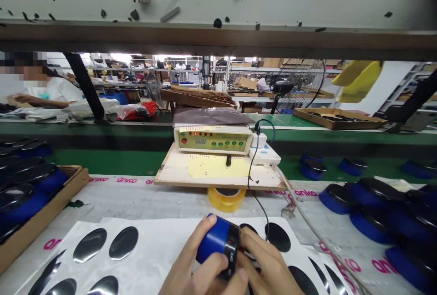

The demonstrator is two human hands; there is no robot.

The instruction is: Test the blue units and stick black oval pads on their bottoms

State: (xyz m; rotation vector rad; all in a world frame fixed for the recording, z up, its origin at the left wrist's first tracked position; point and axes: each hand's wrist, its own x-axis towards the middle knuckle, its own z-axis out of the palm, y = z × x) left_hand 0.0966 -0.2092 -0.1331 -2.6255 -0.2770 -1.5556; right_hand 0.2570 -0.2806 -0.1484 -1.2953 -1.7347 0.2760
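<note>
A short blue cylinder with a black band marked OFF point(214, 242) is tilted on its side above the sheets. My left hand point(200, 267) grips it, thumb on top and fingers across the band. My right hand point(266, 263) has its fingers bent against the black end, and its fingertips are partly hidden. Under both hands are white sheets point(153, 240) carrying glossy black oval stickers point(123, 243). More black stickers point(278, 236) lie just beyond my right hand.
A control box point(213, 140) with buttons sits on a wooden board point(174, 167), yellow tape roll point(226, 200) below. Blue-black cylinders fill a left carton point(73, 190) and cluster at right point(372, 222). A cable point(314, 236) crosses the right side. A person point(58, 88) sits far left.
</note>
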